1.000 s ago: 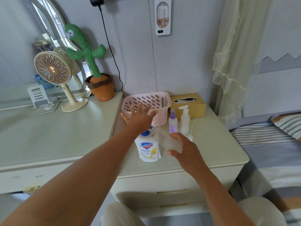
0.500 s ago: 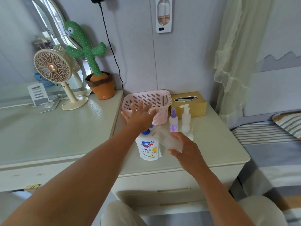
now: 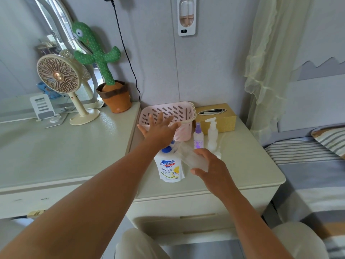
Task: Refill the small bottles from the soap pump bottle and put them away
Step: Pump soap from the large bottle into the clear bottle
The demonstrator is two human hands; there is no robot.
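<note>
Right hand [image 3: 214, 169] still gripping small bottle [image 3: 190, 158], cream nightstand [image 3: 242, 165], bed [image 3: 308, 174]

Cream nightstand [image 3: 242, 165], pink basket [image 3: 168, 111], gold tissue box [image 3: 224, 121], soap pump bottle [image 3: 169, 169], purple spray bottle [image 3: 198, 137], white pump bottle [image 3: 212, 136]

1. The soap pump bottle [image 3: 170, 170] was white with a blue pump top, a blue shield logo and a yellow label patch
2. The clear bottle [image 3: 194, 159] at its 3 o'clock was colourless and frosted
3. The spray bottle [image 3: 198, 137] had a purple cap and print; the small pump bottle [image 3: 212, 134] was milky white
4. The basket [image 3: 173, 109] at 12 o'clock was pale pink with slanted slots
5. The tissue box [image 3: 223, 120] was gold
6. The cactus toy [image 3: 103, 60] was green with white dots, its pot [image 3: 116, 99] orange and brown
</note>
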